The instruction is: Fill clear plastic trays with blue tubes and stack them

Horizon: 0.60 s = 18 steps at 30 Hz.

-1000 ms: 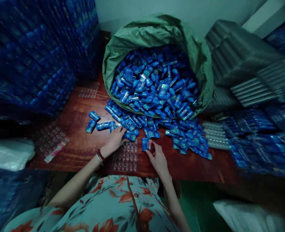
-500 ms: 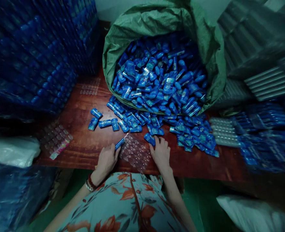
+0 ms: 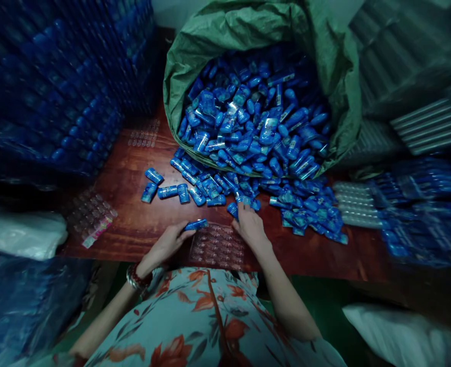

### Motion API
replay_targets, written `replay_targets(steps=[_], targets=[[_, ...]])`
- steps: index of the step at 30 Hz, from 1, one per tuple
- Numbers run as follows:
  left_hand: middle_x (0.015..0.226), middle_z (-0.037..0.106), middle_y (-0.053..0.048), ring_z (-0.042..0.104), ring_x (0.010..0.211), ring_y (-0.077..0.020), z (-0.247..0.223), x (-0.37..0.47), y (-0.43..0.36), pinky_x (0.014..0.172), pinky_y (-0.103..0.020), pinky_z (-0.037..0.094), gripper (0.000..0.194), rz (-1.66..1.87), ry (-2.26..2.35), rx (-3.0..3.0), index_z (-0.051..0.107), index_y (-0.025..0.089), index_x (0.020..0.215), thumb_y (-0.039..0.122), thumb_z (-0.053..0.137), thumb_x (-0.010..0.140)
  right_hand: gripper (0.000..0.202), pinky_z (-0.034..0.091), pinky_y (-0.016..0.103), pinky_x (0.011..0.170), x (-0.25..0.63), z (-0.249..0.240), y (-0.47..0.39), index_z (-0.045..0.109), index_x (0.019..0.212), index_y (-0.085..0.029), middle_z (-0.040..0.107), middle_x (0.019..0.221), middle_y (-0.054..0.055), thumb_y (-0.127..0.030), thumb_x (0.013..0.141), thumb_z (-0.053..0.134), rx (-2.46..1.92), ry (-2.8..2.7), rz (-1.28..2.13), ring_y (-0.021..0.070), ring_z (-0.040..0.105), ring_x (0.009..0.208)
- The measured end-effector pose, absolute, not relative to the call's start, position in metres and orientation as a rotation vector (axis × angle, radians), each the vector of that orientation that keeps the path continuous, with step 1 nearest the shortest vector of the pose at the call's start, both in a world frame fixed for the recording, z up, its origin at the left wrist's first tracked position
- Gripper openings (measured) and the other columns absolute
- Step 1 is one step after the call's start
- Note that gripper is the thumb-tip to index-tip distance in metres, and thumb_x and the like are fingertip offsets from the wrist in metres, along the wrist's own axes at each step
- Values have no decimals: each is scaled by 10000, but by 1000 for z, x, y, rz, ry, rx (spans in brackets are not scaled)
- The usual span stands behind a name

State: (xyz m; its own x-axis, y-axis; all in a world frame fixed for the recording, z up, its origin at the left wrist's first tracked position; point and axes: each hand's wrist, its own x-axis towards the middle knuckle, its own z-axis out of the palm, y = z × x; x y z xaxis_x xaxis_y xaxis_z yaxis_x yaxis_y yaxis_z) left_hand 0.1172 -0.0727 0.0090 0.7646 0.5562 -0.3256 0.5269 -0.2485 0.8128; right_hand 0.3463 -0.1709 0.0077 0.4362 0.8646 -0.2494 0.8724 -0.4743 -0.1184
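My left hand (image 3: 169, 241) is closed in a pinch on a small blue shrink-wrapped packet (image 3: 196, 225), held level just over the left back corner of a clear plastic blister tray (image 3: 220, 247). The tray lies flat at the table's front edge, with rows of small cavities. My right hand (image 3: 251, 228) reaches past the tray's right back corner. Its fingers are pressed together on a blue packet (image 3: 244, 199) at the front of the loose pile. Another blue packet (image 3: 232, 209) lies by its thumb and index finger. The fingertips partly cover what they grip.
A green woven sack (image 3: 174, 97) lies open at the back, full of blue packets that spill onto the wooden table (image 3: 133, 216). More clear trays (image 3: 90, 219) lie at left. Stacked filled blue trays (image 3: 57, 102) rise at left; grey-white stacked trays (image 3: 397, 66) stand at right.
The tray has turned to lie nearly square with the table edge. My left hand's packet has swung to nearly level. My right hand has moved forward onto the pile's front packets.
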Motion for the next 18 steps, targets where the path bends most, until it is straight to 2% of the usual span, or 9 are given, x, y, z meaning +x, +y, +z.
replay_targets(steps=[3, 6, 8, 10, 12, 13, 15, 18], targets=[[930, 632, -53, 592, 860, -183, 4, 131, -73, 795, -288, 455, 253, 155, 780, 2029, 583, 168, 986, 342, 407, 928, 606, 467, 347, 696, 351, 4, -175, 374, 1364, -186, 599, 1060, 141, -178, 775, 516, 2802, 1611, -503, 264, 608, 860], [960, 597, -73, 587, 877, -185, -2, 137, -79, 825, -316, 468, 234, 205, 762, 2169, 577, 171, 989, 318, 402, 937, 588, 485, 349, 715, 362, -4, -184, 397, 1345, -232, 627, 961, 69, -207, 768, 507, 3137, 1652, -778, 216, 612, 780], [972, 597, -77, 588, 888, -188, -4, 138, -84, 830, -333, 478, 239, 219, 746, 2209, 563, 172, 1031, 316, 395, 943, 541, 504, 336, 678, 366, -8, -192, 426, 1294, -229, 627, 856, 21, -280, 765, 526, 3429, 1553, -1206, 187, 610, 710], [1004, 610, -82, 591, 923, -194, -5, 138, -87, 843, -346, 486, 249, 254, 736, 2210, 548, 175, 1087, 311, 395, 945, 552, 514, 322, 631, 363, -9, -200, 418, 1272, -233, 623, 807, -4, -375, 757, 560, 3596, 1311, -1789, 169, 613, 655], [1036, 626, -85, 599, 945, -196, -3, 139, -88, 855, -353, 493, 258, 290, 746, 2187, 555, 181, 1108, 314, 412, 939, 616, 515, 312, 624, 356, -7, -207, 388, 1296, -253, 632, 804, -11, -435, 745, 594, 3573, 1050, -2289, 161, 626, 646], [1040, 636, -84, 604, 948, -198, -2, 139, -88, 861, -356, 495, 264, 306, 760, 2171, 563, 182, 1112, 319, 423, 935, 646, 514, 310, 633, 351, -6, -211, 370, 1315, -266, 639, 812, -10, -449, 742, 606, 3538, 960, -2435, 160, 632, 657], [1060, 649, -82, 609, 968, -201, 1, 141, -87, 882, -362, 491, 290, 348, 793, 2124, 570, 180, 1138, 329, 442, 924, 678, 508, 304, 646, 343, -3, -217, 342, 1344, -281, 649, 844, -2, -458, 748, 610, 3529, 877, -2514, 162, 638, 686], [1060, 654, -74, 602, 976, -195, 2, 141, -83, 891, -350, 481, 300, 391, 811, 2028, 602, 181, 1132, 325, 447, 918, 626, 495, 293, 664, 338, -1, -226, 393, 1300, -260, 646, 903, 12, -441, 746, 621, 3724, 917, -2220, 156, 619, 722]])
